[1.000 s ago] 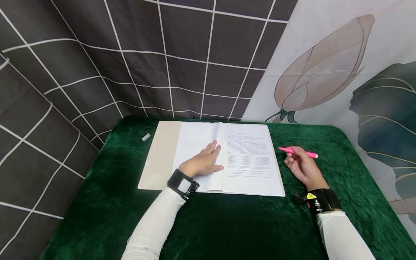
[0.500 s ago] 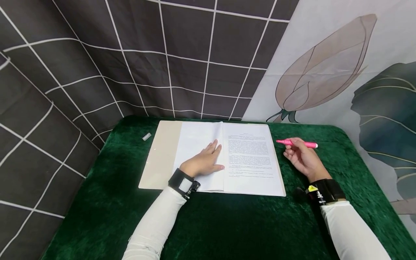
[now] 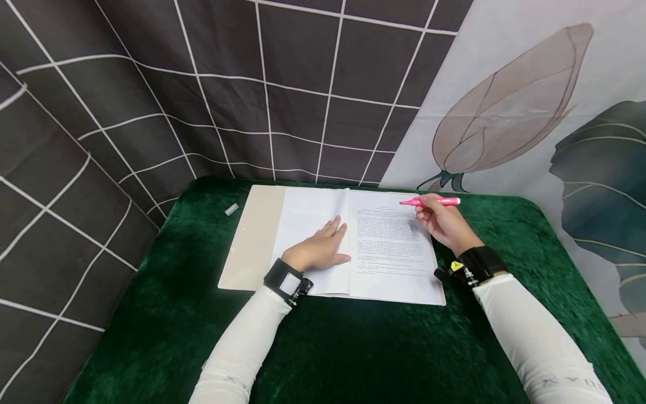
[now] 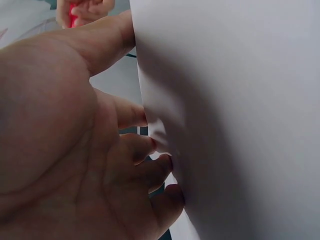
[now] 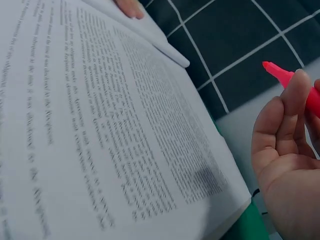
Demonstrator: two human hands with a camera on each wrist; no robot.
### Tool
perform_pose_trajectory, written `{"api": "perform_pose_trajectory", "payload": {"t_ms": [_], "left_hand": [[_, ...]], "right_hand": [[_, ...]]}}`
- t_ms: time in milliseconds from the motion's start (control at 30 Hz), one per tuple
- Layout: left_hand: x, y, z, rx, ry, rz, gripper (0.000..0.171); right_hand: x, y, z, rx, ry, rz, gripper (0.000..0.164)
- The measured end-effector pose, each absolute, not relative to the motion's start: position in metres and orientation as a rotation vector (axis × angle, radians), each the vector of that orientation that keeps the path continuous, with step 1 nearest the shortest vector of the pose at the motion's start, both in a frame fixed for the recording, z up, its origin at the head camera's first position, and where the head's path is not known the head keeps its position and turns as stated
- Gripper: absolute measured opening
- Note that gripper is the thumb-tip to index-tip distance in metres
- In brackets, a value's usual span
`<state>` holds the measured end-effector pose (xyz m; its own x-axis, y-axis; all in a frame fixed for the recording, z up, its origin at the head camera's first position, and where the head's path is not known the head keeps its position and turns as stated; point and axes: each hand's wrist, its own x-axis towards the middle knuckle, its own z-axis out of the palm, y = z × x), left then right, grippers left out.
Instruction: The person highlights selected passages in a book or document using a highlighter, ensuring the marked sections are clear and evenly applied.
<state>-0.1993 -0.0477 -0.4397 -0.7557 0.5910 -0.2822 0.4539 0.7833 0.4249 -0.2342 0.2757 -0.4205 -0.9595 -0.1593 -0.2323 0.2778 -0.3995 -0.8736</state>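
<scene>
A folder [image 3: 249, 241] lies open with white sheets in it; the right-hand page [image 3: 386, 247] carries printed text. My left hand [image 3: 317, 251] rests with spread, straight fingers on the blank left page [image 3: 298, 210]. In the left wrist view its fingertips [image 4: 167, 162] touch the white paper [image 4: 250, 100]. My right hand [image 3: 441, 221] pinches a pink highlighter [image 3: 446, 201] between thumb and fingers, over the upper right corner of the printed page. The highlighter's pink tip [image 5: 267, 65] points left, raised off the paper in the right wrist view.
A small whitish block [image 3: 231, 209] lies left of the folder on the green plush cloth [image 3: 353, 348]. Behind the table hang a dark gridded curtain [image 3: 298, 112] and a pale one with a flower print [image 3: 504, 112]. Each wrist wears a black band.
My right hand has moved left and away from me with the highlighter, from beside the folder to over the printed page. My left hand stays on the left page.
</scene>
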Motion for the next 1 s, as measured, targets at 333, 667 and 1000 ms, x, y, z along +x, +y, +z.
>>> {"api": "perform_pose_trajectory", "payload": {"t_ms": [333, 667, 1000], "left_hand": [[-0.201, -0.047, -0.442, 0.780, 2.572, 0.463, 0.085], [-0.201, -0.047, -0.443, 0.767, 2.561, 0.476, 0.085], [-0.201, -0.047, -0.441, 0.779, 2.559, 0.473, 0.085]], "right_hand": [[-0.255, 0.254, -0.424, 0.213, 1.697, -2.310, 0.031], [-0.268, 0.229, -0.433, 0.276, 1.778, -2.250, 0.031], [-0.273, 0.208, -0.441, 0.310, 1.894, -2.121, 0.031]]}}
